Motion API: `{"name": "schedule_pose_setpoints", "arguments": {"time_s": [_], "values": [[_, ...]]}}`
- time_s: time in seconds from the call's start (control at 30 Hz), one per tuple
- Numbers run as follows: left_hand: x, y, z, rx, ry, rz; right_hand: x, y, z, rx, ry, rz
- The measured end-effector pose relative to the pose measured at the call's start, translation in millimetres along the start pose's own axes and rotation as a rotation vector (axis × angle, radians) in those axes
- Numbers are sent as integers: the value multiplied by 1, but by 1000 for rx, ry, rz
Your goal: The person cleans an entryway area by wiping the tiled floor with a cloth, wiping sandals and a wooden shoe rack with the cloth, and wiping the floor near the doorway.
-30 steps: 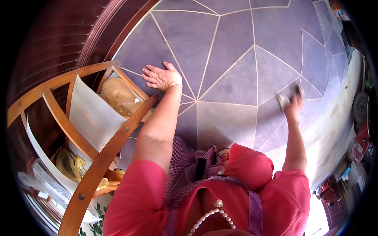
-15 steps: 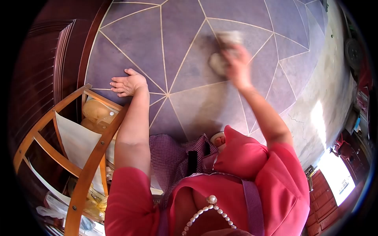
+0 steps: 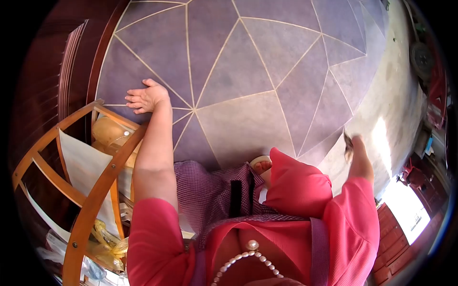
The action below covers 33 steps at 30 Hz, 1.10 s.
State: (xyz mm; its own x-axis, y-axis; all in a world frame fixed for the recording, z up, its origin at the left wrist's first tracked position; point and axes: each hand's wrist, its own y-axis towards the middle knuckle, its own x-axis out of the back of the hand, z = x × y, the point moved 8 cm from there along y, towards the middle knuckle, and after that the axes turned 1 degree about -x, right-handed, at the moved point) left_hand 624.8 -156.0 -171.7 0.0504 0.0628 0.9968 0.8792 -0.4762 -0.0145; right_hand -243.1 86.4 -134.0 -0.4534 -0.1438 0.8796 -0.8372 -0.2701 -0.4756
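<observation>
My left hand (image 3: 149, 96) is stretched out with fingers spread and holds nothing. It is over the purple surface with pale lines (image 3: 143, 76), beside the top of a wooden rack; whether it touches the surface I cannot tell. Low on the right, my right hand (image 3: 357, 145) is partly smeared by motion. Along its left side shows a small brown and dark thing (image 3: 348, 147), too blurred to name, apparently in the fingers. The hand is near the edge where the purple surface meets a grey one.
The wooden rack (image 3: 93, 214) at the left holds a tan rounded bundle (image 3: 107, 131) and plastic bags (image 3: 112, 248). A dark red panelled door (image 3: 47, 71) stands beyond it. A sandalled foot (image 3: 261, 166) shows below. Sunlight falls on the grey surface (image 3: 391, 105) at right.
My right hand has swung down and right, away from the middle of the purple surface, where it held a blurred pale thing. My left hand stays open in nearly the same place.
</observation>
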Motion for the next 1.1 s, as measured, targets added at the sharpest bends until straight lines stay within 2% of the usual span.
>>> {"name": "schedule_pose_setpoints", "arguments": {"time_s": [0.07,0.1,0.13,0.17,0.2,0.27,0.3,0.33,0.37,0.4,0.47,0.53,0.57,0.63,0.67,0.7,0.73,0.77,0.8,0.83,0.87,0.93,1.0,1.03,1.1], "values": [[1,0,-5,-18,-13,-27,46,-57,-44,-296,314,-98],[6,-2,-6,-7,-7,-15,53,-58,-63,-148,466,-283],[10,-3,-9,4,-11,-10,63,-56,-50,254,223,-552],[7,-2,-8,13,13,-5,62,-69,-45,567,-118,-908],[3,-1,-6,1,6,-3,50,-115,29,696,-50,-814],[-6,4,0,-41,3,12,-1,-203,145,1083,-166,-649],[-9,6,4,-103,-20,42,-44,-233,177,1208,-99,-480],[-11,8,9,-170,-37,69,-87,-263,208,1310,-29,-288],[-17,13,19,-268,-33,114,-157,-276,221,1271,3,40],[-14,9,28,-399,-110,153,-171,-319,251,1354,136,398],[-13,-9,53,-543,-130,206,-186,-380,245,1798,-24,-152],[-8,-45,59,-785,-64,251,-180,-360,243,1720,-29,-110],[-11,-64,60,-796,-48,323,-177,-348,241,1682,-32,-88],[-9,-111,59,-805,15,413,-164,-307,214,1530,-89,-230],[-6,-135,54,-806,61,431,-150,-277,190,1392,-47,-130],[-5,-152,52,-774,49,482,-128,-247,154,1251,-87,-182],[-8,-162,47,-727,55,490,-119,-204,97,1140,-133,-362],[-12,-171,45,-681,66,503,-101,-163,42,997,-143,-444],[-17,-180,43,-636,77,521,-73,-109,-26,568,268,-266],[-19,-190,37,-590,74,601,-77,-39,-138,314,147,-390],[-16,-200,30,-554,52,636,-34,-29,-203,-183,294,-436],[-13,-218,19,-489,27,712,36,-62,-168,292,37,-981],[-12,-223,23,-416,40,739,50,-90,-82,564,271,-870],[-15,-223,15,-381,23,741,45,-129,-11,733,129,-859],[-23,-218,12,-346,-29,772,5,-189,105,1108,216,-753]]}}
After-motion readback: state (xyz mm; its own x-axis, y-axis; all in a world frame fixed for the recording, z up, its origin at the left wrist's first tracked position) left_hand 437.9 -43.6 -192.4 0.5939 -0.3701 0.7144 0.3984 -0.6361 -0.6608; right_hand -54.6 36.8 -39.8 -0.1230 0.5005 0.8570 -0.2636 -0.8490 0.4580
